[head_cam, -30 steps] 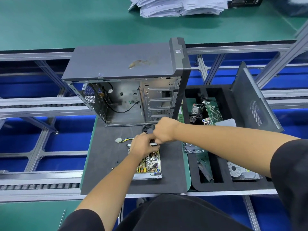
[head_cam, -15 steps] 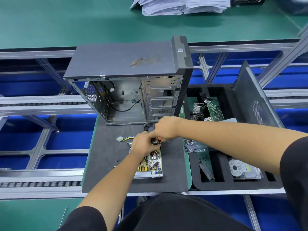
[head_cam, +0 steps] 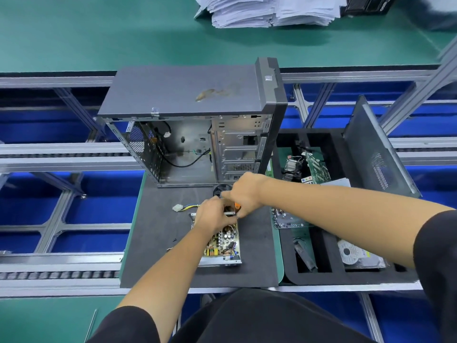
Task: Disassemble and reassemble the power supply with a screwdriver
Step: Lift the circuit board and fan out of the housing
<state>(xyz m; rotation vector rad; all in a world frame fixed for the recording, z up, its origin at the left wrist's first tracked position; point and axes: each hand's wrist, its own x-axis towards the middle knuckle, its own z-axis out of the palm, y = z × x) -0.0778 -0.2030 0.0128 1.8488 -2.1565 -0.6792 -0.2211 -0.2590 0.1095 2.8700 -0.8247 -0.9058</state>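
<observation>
An open computer case point(head_cam: 197, 120) stands at the mat's point(head_cam: 153, 256) far edge. Near it lies the opened power supply point(head_cam: 223, 243). The left hand point(head_cam: 214, 216) grips its far end; the right hand point(head_cam: 243, 194), touching the left, grips an orange-handled screwdriver point(head_cam: 237, 206).

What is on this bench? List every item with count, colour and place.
power supply: 1, silver, lid off, yellow board showing, on the grey mat
screwdriver: 1, orange handle, at the supply's far end
white connector: 1, left of the supply
grey mat: 1, middle of the bench
computer case: 1, grey, open, behind the mat
foam tray: 1, black, right of the mat
hard drive: 1, silver, tray's near slot
side panel: 1, dark grey, tilted at the tray's right
paper stack: 1, white, far table
left hand: on the supply
right hand: grips the screwdriver
</observation>
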